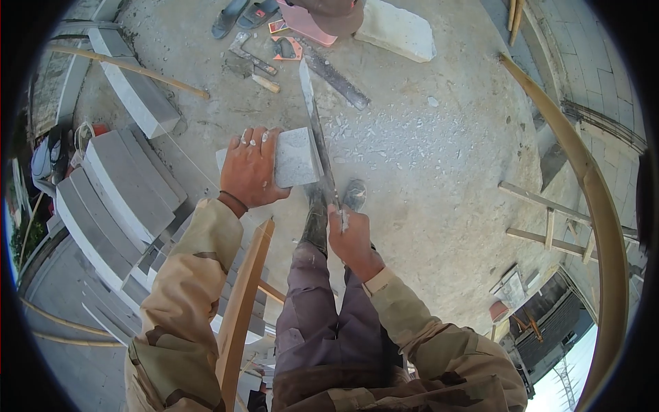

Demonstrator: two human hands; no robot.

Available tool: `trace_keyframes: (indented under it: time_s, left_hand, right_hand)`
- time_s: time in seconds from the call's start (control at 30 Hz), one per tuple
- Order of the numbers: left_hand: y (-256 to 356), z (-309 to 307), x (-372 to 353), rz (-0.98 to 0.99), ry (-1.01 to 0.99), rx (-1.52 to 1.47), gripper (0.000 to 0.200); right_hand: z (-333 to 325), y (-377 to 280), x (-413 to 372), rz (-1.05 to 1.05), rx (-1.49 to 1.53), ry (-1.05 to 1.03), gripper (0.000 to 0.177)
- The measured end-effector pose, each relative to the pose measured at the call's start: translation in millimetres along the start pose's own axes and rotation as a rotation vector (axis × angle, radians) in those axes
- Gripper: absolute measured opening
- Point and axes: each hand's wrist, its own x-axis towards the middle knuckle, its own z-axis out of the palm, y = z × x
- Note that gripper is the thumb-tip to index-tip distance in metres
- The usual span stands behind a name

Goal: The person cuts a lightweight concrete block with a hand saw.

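Tan camouflage sleeves (189,275) lead to both hands. Left hand (252,168), part-open, grips pale-grey rectangular block (296,158); right hand (353,240) closes tightly on long, white-dusted metal blade (320,134) beside block.

Sandals (230,18) lying on dusty floor (446,226), ladder-like wooden frame (542,201) resting at right, slender pole (165,81) extending across upper left

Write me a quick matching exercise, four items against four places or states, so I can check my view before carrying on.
1. Left hand
2. Right hand
3. Handsaw
4. Sandals

A. Dark pair near the picture's top edge
B. Gripping the near end of the long blade
C. Lying on the ground, orange handle
D. Holding the pale grey block

Pairs: 1-D, 2-B, 3-C, 4-A
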Motion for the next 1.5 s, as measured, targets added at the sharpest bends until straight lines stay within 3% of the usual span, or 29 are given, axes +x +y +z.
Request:
trace_keyframes:
  time_s: [0.03, 0.1, 0.33, 0.43, 0.5, 0.53, 0.6, 0.73, 0.8, 0.93, 1.0, 1.13, 1.23, 1.3, 1.43, 1.5]
  left_hand:
    - [-1, 1, 1, 0.003, -0.020, -0.027, 0.100]
    - [-1, 1, 3, -0.002, -0.028, -0.054, 0.100]
    - [-4, -1, 2, -0.003, -0.040, -0.026, 0.102]
    - [-4, 2, 2, -0.005, -0.075, -0.048, 0.103]
    - [-4, 3, -1, -0.003, -0.091, -0.059, 0.104]
    - [-3, 3, -2, -0.010, -0.082, -0.051, 0.104]
    - [0, -1, 2, -0.006, -0.050, -0.040, 0.104]
    - [-3, -2, -1, -0.023, -0.068, -0.051, 0.104]
    - [3, 1, -6, -0.012, -0.068, -0.069, 0.104]
    - [2, -5, -7, -0.023, -0.093, -0.052, 0.104]
    - [11, -3, -12, -0.022, -0.109, -0.056, 0.104]
    - [16, 5, -23, -0.006, -0.072, -0.045, 0.105]
    - [22, 5, -30, -0.017, -0.061, -0.084, 0.104]
    - [23, 6, -33, -0.009, -0.038, -0.091, 0.103]
    - [28, 13, -36, 0.004, -0.016, -0.035, 0.101]
    - [32, 9, -38, -0.019, -0.041, -0.078, 0.101]
  right_hand:
    - [-4, -13, -8, 0.009, -0.002, -0.014, 0.017]
    - [-8, -36, -12, -0.131, 0.219, 0.230, 0.024]
    - [11, -8, 0, -0.068, -0.145, 0.090, 0.021]
    - [-4, -33, -6, -0.003, 0.117, 0.130, 0.025]
    - [2, -34, -10, -0.080, 0.340, 0.334, 0.033]
    - [12, -18, -11, -0.077, 0.339, 0.340, 0.033]
    - [28, 11, 0, 0.005, -0.213, 0.095, 0.029]
    - [-7, -14, -2, 0.052, -0.001, 0.064, 0.026]
    - [-16, -43, -7, 0.010, 0.263, 0.227, 0.031]
    - [22, 10, 1, -0.073, 0.117, 0.244, 0.030]
    - [36, 50, 8, 0.109, -0.069, 0.048, 0.028]
    - [14, 17, 1, 0.090, 0.015, 0.073, 0.030]
    - [26, 29, -10, -0.052, 0.068, 0.247, 0.034]
    - [49, 85, 0, 0.172, -0.208, -0.033, 0.027]
    - [22, 70, -13, 0.216, -0.113, -0.052, 0.023]
    - [-4, 26, -26, -0.035, 0.148, 0.159, 0.023]
